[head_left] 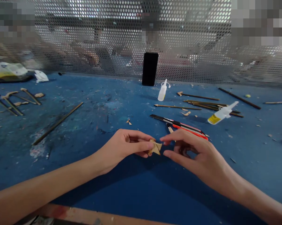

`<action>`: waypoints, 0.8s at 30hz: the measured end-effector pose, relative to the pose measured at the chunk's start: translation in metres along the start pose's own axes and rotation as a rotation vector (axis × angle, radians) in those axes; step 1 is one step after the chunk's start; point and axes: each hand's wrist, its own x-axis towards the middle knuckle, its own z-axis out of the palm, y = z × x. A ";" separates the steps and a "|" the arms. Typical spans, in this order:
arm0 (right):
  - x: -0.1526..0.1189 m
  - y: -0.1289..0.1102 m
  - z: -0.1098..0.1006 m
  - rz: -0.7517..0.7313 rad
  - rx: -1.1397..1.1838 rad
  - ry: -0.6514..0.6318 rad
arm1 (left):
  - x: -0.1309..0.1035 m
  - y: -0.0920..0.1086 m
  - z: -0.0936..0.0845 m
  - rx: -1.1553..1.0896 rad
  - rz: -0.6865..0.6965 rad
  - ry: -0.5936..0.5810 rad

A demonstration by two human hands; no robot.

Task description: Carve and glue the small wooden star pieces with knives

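Between its thumb and fingers, my left hand (129, 143) pinches a small, pale tan piece with pointed corners (157, 148), which looks like thin wood or card. My right hand (196, 151) is just to the right of that piece, thumb and index finger apart, with nothing visible between them. Its other fingers curl underneath and are partly hidden. Just beyond my right hand lies a red and black utility knife (179, 125), its black blade end pointing left. A small dark and beige item (170, 128) lies beside the knife, partly covered by my right hand.
Two white glue bottles stand on the blue table, one upright (162, 91), one tilted (222, 114). Thin brown sticks (206, 105) lie at right, a longer stick (58, 123) at left. Several tipped sticks (9, 104) lie far left. A black phone (150, 69) leans against the perforated metal screen (103, 59).
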 end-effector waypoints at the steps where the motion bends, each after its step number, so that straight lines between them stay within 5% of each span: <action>1: 0.000 0.000 0.000 -0.040 -0.009 -0.001 | 0.000 0.000 0.000 0.001 -0.006 -0.007; 19: -0.006 0.004 0.008 -0.393 -0.236 0.144 | 0.000 0.001 0.000 -0.036 -0.034 -0.040; 24: -0.006 0.001 0.007 -0.231 -0.161 0.132 | -0.001 0.000 0.002 -0.047 0.019 0.004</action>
